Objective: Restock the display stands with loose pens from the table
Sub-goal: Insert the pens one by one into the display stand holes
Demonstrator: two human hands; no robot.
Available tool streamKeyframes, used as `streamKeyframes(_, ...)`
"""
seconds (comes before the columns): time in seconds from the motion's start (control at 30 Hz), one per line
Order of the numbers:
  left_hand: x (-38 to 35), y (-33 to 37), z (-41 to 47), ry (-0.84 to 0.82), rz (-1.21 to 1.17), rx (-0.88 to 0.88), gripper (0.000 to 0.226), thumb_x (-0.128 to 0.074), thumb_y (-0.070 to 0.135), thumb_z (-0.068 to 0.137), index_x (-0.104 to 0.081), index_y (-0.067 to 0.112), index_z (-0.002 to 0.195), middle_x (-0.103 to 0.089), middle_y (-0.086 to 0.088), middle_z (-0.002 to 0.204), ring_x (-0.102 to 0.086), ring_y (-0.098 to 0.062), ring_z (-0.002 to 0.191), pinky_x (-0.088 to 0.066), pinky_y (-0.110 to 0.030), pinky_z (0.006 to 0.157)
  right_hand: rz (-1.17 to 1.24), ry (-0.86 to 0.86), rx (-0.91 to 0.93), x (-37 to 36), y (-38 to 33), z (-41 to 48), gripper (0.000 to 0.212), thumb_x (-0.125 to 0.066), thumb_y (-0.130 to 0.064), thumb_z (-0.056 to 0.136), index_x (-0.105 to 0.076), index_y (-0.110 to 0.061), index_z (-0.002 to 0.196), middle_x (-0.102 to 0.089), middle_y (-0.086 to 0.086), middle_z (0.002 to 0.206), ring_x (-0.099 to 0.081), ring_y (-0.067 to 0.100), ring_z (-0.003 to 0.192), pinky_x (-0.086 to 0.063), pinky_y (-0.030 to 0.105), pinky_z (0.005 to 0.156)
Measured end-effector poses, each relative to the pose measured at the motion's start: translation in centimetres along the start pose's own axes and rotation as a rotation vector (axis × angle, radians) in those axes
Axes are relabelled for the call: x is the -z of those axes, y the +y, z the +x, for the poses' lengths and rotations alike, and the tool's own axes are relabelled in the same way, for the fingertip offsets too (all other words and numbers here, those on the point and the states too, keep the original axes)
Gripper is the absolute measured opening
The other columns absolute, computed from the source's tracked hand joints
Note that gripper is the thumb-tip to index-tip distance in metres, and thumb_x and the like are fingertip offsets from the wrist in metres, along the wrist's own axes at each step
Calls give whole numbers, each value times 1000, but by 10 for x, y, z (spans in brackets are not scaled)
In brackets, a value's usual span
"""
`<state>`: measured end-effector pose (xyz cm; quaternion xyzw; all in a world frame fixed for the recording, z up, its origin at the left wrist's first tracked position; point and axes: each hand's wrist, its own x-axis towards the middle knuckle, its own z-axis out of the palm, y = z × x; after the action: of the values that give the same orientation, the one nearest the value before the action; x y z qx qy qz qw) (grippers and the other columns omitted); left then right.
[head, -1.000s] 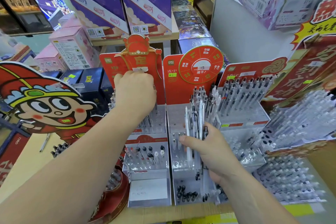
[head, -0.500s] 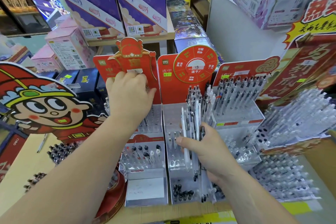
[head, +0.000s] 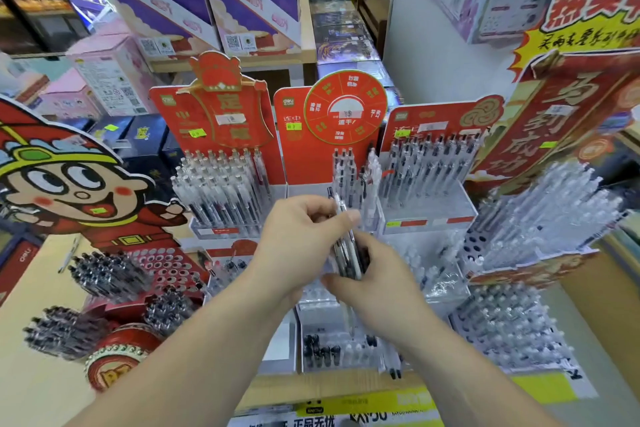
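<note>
bundle (head: 348, 255) clamped in right grip (head: 377, 291); long axis near upright, tops leaning slightly left, held in front of the middle stand (head: 294, 156). left grip (head: 298, 239) pinched on the top of one pen (head: 340, 210), just above the right grip, so the draw is judged to run up along the axis. free holes are judged to lie behind and below. lower ends hidden by the right palm; pen count lost to blur.
</note>
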<state>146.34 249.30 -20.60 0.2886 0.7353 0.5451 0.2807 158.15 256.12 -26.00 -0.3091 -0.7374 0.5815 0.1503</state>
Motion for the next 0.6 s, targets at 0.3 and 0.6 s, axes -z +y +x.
streamKeyframes(0.3, 5, 19, 1, 35, -222, 8, 22, -74, 31, 91, -73, 19, 74, -52, -4, 66, -46, -16, 62, -44, -27, 61, 130, 22, -95, 3, 3, -25, 21, -79, -16, 88, -64, -29, 96, -60, -13, 62, -59, 14, 63, -51, 33, 65)
streamKeyframes(0.6, -4, 27, 3, -18, -443, -72, 9, -75, 27, 89, -79, 19, 88, -68, -6, 69, -61, -21, 70, -48, -35, 66, 266, 114, -236, 46, 28, -57, 26, -80, -21, 88, -67, -19, 111, -69, 23, 98, -66, 44, 91, -55, 59, 82)
